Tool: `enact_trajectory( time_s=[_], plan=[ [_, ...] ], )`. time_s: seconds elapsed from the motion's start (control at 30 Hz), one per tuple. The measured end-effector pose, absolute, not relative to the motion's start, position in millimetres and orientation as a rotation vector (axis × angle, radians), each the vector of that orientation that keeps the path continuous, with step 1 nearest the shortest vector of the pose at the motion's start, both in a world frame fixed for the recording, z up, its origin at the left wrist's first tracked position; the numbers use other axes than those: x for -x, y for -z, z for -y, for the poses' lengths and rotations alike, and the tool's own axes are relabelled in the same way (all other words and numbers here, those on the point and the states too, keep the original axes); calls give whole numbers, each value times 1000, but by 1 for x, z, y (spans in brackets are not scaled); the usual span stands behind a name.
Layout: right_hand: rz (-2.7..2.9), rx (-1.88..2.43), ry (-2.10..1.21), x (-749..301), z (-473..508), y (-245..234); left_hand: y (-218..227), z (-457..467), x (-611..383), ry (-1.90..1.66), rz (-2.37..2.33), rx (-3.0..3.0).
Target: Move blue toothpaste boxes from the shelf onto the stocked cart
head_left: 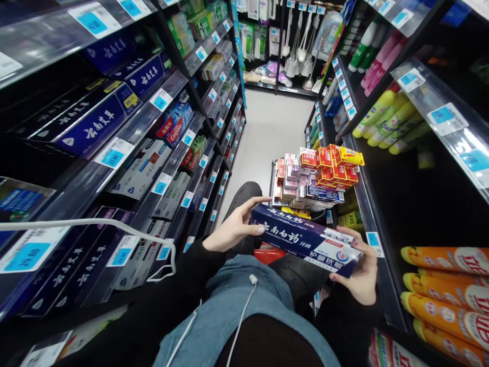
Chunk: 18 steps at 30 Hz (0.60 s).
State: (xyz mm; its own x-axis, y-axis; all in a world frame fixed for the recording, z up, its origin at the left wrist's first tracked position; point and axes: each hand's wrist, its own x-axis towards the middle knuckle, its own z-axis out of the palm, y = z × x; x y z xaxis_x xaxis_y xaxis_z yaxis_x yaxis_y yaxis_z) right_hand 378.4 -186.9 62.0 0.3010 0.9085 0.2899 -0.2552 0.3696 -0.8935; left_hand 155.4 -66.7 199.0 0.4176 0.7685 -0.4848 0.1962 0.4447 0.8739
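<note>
A dark blue and white toothpaste box [294, 237] is held level in front of my lap, its printed front tilted up towards me. My left hand [239, 221] grips its left end, thumb on the front and fingers along the top. At the other end my right hand [361, 270] is closed round the corner, with the thumb underneath and fingers over the top edge. Just beyond the box stands a heap of small red, white and yellow boxes [324, 171], piled up beside the right shelf. What they rest on is mostly hidden.
Toothpaste boxes [95, 120] fill the tiered left shelves, with price tags [114, 153] along the edges. Orange spray cans [446, 295] lie on the right shelf. A white cable [141, 232] crosses at left. The pale aisle floor [267, 122] runs towards hanging brushes [300, 46].
</note>
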Motion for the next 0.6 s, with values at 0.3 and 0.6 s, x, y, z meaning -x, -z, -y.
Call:
enact_trajectory(
  time_s=[0.3,0.6],
  plan=[
    [482,924,-1186,-356,203,-27,-187,67,-158,-528,-1190,-1182],
    [529,911,-982,-356,204,-26,-186,65,-159,-389,-1079,-1279]
  ],
)
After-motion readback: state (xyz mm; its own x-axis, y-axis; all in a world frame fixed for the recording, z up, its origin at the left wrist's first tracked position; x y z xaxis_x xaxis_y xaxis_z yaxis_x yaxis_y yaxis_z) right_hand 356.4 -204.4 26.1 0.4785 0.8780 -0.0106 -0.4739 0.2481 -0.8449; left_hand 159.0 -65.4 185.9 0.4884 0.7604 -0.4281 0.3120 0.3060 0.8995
